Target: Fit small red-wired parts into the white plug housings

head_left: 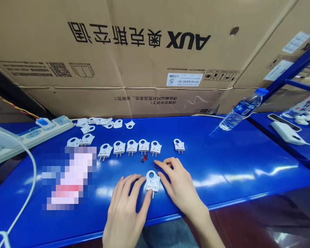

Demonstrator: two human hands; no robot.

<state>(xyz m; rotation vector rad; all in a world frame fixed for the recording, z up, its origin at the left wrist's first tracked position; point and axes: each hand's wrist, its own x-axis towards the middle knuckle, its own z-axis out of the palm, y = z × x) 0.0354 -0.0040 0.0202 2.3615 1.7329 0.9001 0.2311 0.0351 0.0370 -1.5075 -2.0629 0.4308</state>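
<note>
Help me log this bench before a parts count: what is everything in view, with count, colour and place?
cardboard boxes: at least two, brown, stacked behind the table
table: one, blue, across the foreground
power strip: one, white and blue, far left
plug covers: about seven, white, scattered at the back near the strip
plugs in a row: about eight, white, mid-table
red parts: a small heap, below the row
water bottle: one, clear with blue cap, tilted at back right
plug: one, white, between the hands
left hand: open, flat, fingertips at the plug's left
right hand: open, flat, at the plug's right
</note>
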